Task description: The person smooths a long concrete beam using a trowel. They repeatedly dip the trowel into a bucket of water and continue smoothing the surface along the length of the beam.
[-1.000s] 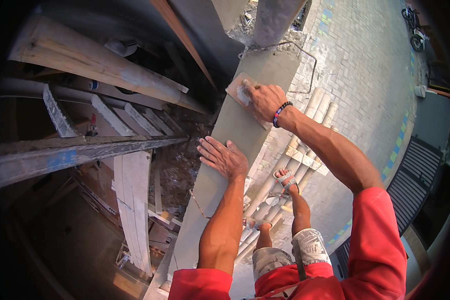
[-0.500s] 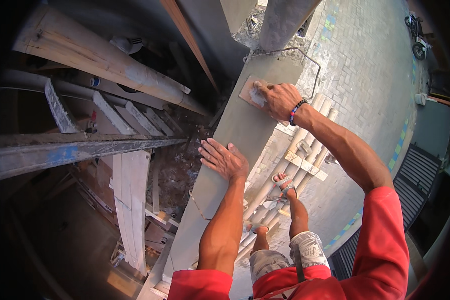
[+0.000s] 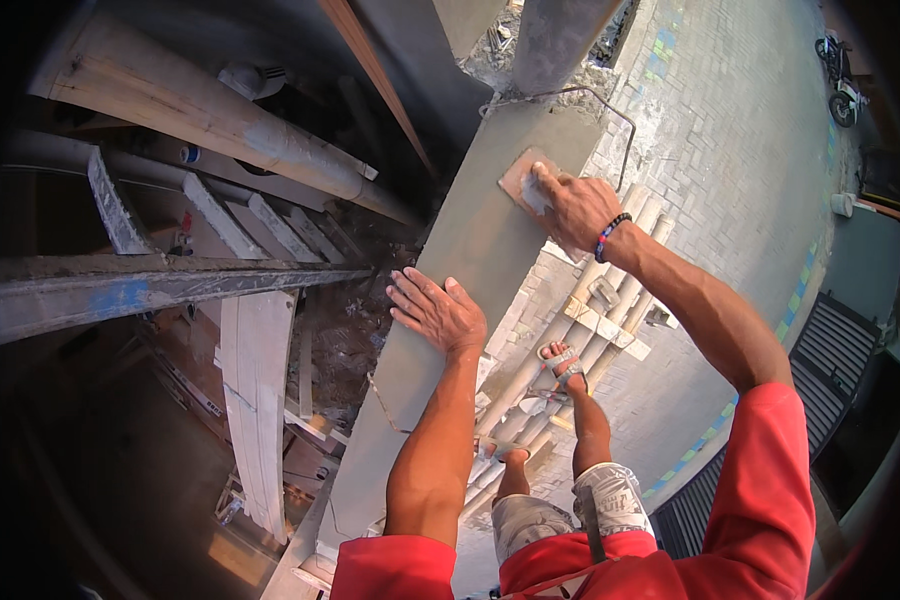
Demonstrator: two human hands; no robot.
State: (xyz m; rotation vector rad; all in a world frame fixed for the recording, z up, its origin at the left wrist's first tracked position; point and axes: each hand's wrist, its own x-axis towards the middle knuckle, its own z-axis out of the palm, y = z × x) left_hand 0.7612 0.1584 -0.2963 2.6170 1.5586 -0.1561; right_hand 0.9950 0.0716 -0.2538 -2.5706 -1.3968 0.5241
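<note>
Float [image 3: 520, 178] in right grip [image 3: 578, 208], pale container [image 3: 842, 205] well apart, contents unclear

Float [image 3: 521, 176], 1 o'clock: tan face, whitish patch. Ledge [image 3: 505, 225], 1 to 7 o'clock: uniform grey. Bracelet [image 3: 611, 238], 2 o'clock: black, with blue and red accents. Right sleeve [image 3: 760, 470], 4 o'clock: solid red. Shorts [image 3: 615, 497], 5 o'clock: pale, grey print. Paving [image 3: 730, 170], 2 o'clock: light grey, interlocking-block pattern. Border strip [image 3: 801, 288], 3 o'clock: alternating blue and yellow-green blocks. Ladder [image 3: 60, 302], 9 o'clock: grey, blue smear.
</note>
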